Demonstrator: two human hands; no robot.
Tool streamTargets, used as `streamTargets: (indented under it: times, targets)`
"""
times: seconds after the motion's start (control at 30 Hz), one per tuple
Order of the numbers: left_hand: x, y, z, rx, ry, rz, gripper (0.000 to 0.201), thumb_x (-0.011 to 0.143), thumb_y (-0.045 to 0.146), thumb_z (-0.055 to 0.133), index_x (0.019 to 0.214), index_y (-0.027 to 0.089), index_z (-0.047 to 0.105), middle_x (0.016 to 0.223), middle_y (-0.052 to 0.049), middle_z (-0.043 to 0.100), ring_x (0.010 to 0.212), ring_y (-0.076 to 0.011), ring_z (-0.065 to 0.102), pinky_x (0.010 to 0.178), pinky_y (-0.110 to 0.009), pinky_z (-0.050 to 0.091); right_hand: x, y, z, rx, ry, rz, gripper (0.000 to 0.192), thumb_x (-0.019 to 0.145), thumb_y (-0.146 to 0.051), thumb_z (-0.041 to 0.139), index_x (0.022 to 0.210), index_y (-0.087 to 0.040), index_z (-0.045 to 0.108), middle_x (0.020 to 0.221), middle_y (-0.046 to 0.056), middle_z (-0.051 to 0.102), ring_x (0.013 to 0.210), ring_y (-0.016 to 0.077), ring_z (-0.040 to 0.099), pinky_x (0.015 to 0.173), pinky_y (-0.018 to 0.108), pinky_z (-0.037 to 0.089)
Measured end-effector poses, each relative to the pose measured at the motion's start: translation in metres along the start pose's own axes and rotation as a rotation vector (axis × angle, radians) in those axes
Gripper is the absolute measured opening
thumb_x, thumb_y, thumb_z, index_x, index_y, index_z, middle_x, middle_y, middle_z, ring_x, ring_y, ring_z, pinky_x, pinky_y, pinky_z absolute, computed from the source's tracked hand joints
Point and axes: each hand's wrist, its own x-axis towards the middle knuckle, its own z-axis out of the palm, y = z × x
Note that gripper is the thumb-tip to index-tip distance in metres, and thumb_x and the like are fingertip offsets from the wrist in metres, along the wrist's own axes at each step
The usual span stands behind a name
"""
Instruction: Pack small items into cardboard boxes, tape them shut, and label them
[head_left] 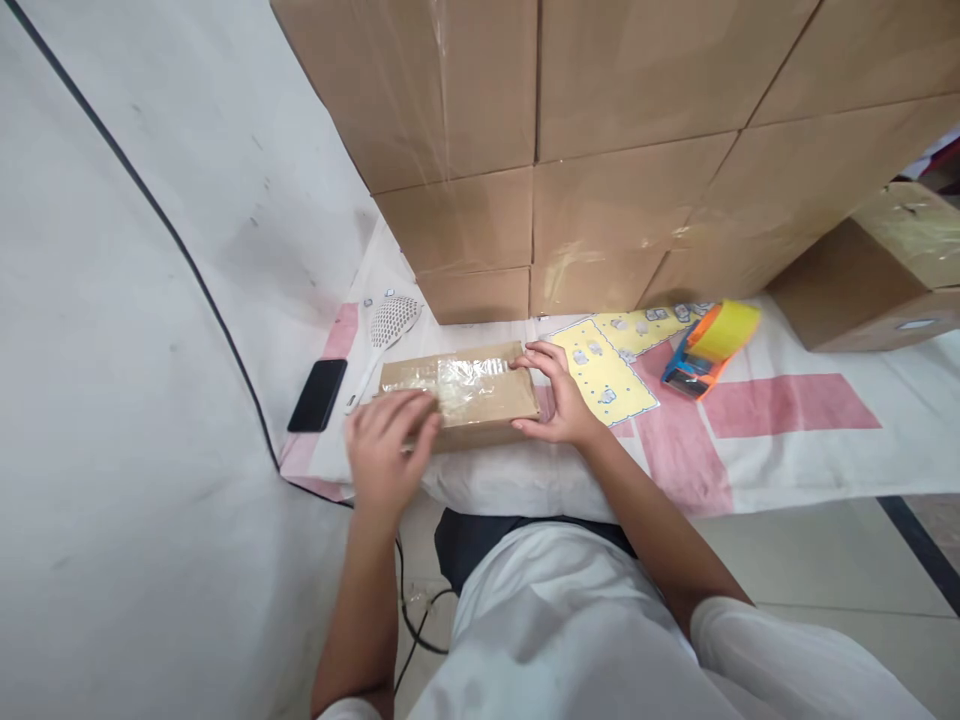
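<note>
Left hand point(390, 445) lies palm-down on the near left end of a flat cardboard parcel point(480, 395), fingers spread loosely. Right hand point(559, 395) clasps the parcel's right end — thumb near, fingers over the top. Parcel rests on a pink-and-white cloth point(780, 420), clear tape across its top. Left of it: black phone point(318, 395), white perforated scoop point(386, 330). Right: yellow sticker sheet point(600, 375), tape dispenser point(709, 350). Behind — stacked cardboard boxes point(637, 110).

The left hand point(390, 445) is motion-blurred and covers the near left corner of the small taped cardboard box point(472, 392). The stacked cartons point(600, 130) run off the top and right edges. Print on the yellow sticker sheet point(604, 375) is too small to read. The black cable point(409, 610) vanishes behind the left forearm.
</note>
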Motion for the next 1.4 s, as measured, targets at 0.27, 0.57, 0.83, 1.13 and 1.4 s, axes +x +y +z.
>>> streamTargets:
  times: [0.27, 0.57, 0.83, 1.13, 1.4]
  targets:
    - [-0.012, 0.023, 0.022, 0.126, -0.050, 0.159, 0.036, 0.093, 0.039, 0.070, 0.126, 0.024, 0.068, 0.126, -0.006, 0.075, 0.118, -0.0272, 0.068, 0.101, -0.040, 0.042, -0.020, -0.013, -0.043, -0.143, 0.145, 0.024, 0.070, 0.084, -0.056, 0.066, 0.147, -0.035, 0.045, 0.140, 0.010, 0.056, 0.132, 0.0392, 0.052, 0.111, 0.065, 0.043]
    - [-0.006, 0.006, 0.029, 0.142, 0.053, 0.276, 0.036, 0.089, 0.038, 0.076, 0.122, 0.025, 0.071, 0.114, -0.004, 0.079, 0.099, -0.0238, 0.070, 0.089, -0.037, 0.041, -0.069, 0.053, -0.200, -0.303, 1.033, 0.711, 0.029, 0.087, -0.045, 0.060, 0.109, -0.028, 0.052, 0.113, 0.011, 0.064, 0.109, 0.0295, 0.064, 0.100, 0.058, 0.053]
    - [0.012, -0.020, 0.052, 0.186, 0.118, 0.354, 0.037, 0.089, 0.037, 0.076, 0.123, 0.024, 0.070, 0.108, -0.008, 0.078, 0.091, -0.0240, 0.069, 0.088, -0.037, 0.039, -0.068, 0.076, -0.219, -0.026, 0.658, 0.867, 0.036, 0.086, -0.057, 0.065, 0.073, -0.024, 0.064, 0.078, 0.007, 0.069, 0.081, 0.0245, 0.064, 0.087, 0.044, 0.056]
    - [0.006, -0.018, 0.057, 0.166, 0.128, 0.313, 0.057, 0.081, 0.038, 0.081, 0.134, 0.028, 0.064, 0.122, -0.011, 0.075, 0.111, -0.0307, 0.069, 0.108, -0.046, 0.039, -0.074, 0.074, -0.184, -0.012, 0.678, 0.776, 0.042, 0.079, -0.064, 0.072, 0.091, -0.026, 0.060, 0.090, 0.003, 0.069, 0.086, 0.0232, 0.069, 0.085, 0.044, 0.060]
    - [0.011, -0.005, 0.049, 0.105, 0.073, 0.264, 0.043, 0.083, 0.031, 0.079, 0.124, 0.027, 0.067, 0.116, -0.008, 0.077, 0.107, -0.0265, 0.072, 0.112, -0.044, 0.039, -0.068, 0.077, -0.175, 0.004, 0.710, 0.750, 0.045, 0.081, -0.056, 0.075, 0.110, -0.023, 0.066, 0.115, 0.009, 0.074, 0.105, 0.0264, 0.072, 0.097, 0.048, 0.059]
